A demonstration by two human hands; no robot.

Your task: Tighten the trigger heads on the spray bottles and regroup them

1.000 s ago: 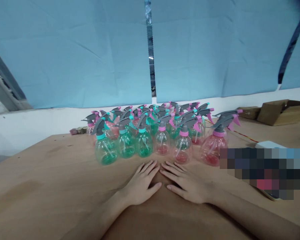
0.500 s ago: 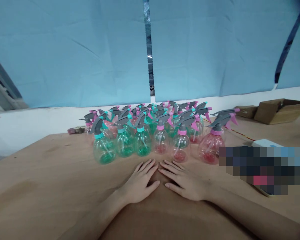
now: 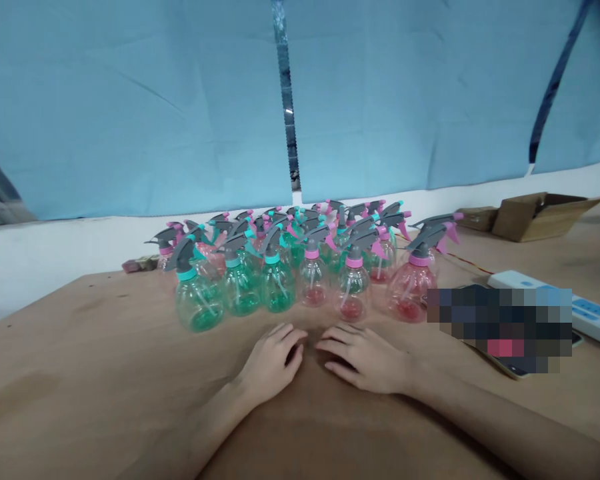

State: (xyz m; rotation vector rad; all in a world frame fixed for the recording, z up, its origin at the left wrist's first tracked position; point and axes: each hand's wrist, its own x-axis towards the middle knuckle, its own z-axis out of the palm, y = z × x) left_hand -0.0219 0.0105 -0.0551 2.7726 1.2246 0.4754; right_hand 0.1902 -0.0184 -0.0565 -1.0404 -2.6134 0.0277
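Note:
My left hand [image 3: 273,363] rests on the wooden table [image 3: 105,400], its fingers loosely bent and the thumb apart, holding nothing. To its right lies my right hand [image 3: 363,359], palm down with slightly curved fingers, also free of any object. A small gap separates the two hands. Just beyond them stand several round clear spray bottles with grey trigger heads. Nearest my left hand are a green spray bottle [image 3: 279,287] and a larger green one [image 3: 200,307]. Closest to my right hand are a pink spray bottle [image 3: 351,297] and a wider pink one [image 3: 411,293]. Rear bottles are partly hidden.
At right lie a phone [image 3: 517,370], mostly blurred out, and a white power strip [image 3: 595,320]. An open cardboard box [image 3: 535,220] sits at the back right. A blue sheet [image 3: 180,120] hangs behind the table. A small bundle [image 3: 143,264] lies at the back left.
My fingers were stretched flat and spread; now they are drawn in and bent, with the gap between the hands wider. The view has shifted slightly right. The bottles stand as before.

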